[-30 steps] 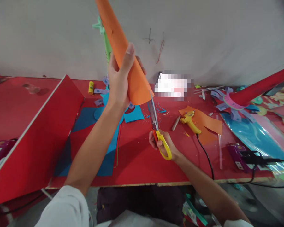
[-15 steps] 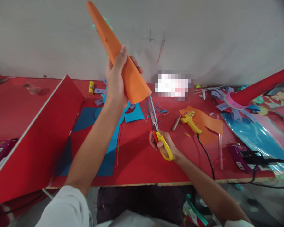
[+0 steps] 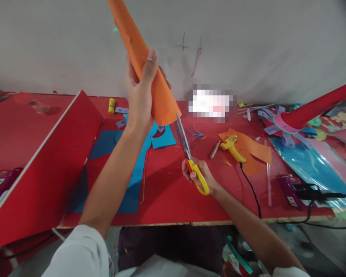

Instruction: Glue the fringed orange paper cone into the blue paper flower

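Observation:
An orange paper cone point(image 3: 163, 100) is held up in front of the wall, its narrow end at the top left and its wide end low. My left hand point(image 3: 141, 88) wraps around its middle, thumb across the front. In my right hand point(image 3: 200, 173) is a pair of scissors point(image 3: 183, 136) with yellow and red handles. The blades point up, and their tips touch or overlap the cone's lower right rim. Below the cone lie light-blue paper pieces point(image 3: 164, 140) with a curved cut-out.
To the right are a yellow glue gun point(image 3: 233, 151) on orange paper scraps point(image 3: 252, 154), a purple power socket point(image 3: 290, 188) with black cables, and a red cone point(image 3: 311, 109). A red board point(image 3: 60, 150) stands at left. A glue stick point(image 3: 111, 106) stands near the wall.
The cone has shifted slightly up and to the left with my left hand. The scissors have followed a little leftward, and their blades look closer together.

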### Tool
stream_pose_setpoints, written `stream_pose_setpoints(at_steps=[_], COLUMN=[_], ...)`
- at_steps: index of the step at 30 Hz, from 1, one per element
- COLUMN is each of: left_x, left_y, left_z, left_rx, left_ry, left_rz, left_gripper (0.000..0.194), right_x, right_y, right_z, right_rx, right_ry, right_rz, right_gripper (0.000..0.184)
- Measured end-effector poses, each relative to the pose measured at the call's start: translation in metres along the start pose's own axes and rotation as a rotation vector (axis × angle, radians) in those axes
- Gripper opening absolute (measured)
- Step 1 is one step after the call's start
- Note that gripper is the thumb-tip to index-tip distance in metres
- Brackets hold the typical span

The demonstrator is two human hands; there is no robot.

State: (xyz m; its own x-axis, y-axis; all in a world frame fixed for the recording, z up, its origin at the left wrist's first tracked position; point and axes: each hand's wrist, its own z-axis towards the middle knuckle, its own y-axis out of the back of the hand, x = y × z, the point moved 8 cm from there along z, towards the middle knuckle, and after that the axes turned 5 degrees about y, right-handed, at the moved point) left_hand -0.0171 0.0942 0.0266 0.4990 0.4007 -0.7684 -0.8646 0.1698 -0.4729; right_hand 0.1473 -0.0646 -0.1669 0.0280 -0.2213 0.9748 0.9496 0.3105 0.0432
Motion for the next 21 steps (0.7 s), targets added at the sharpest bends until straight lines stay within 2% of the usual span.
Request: stream_pose_setpoints(at_steps=[7, 14, 21], left_x=[0.002, -0.001, -0.002], left_y=[-0.011, -0.011, -0.011], left_z=[-0.010, -0.013, -0.013], left_rx=[0.008, -0.040, -0.057], left_ry=[0.002, 0.024, 0.032], left_rz=[0.004, 0.037, 0.061], left_gripper=[0.049, 0.057, 0.057], right_x=[-0.006, 0.000, 0.005], right_y=[-0.001, 0.000, 0.000], right_z=[0.000, 0.001, 0.002], right_rx=[-0.010, -0.015, -0.011], right_ry=[-0.050, -0.039, -0.034], right_rz=[0.028, 0.004, -0.015], right_gripper=[0.082, 0.083, 0.082])
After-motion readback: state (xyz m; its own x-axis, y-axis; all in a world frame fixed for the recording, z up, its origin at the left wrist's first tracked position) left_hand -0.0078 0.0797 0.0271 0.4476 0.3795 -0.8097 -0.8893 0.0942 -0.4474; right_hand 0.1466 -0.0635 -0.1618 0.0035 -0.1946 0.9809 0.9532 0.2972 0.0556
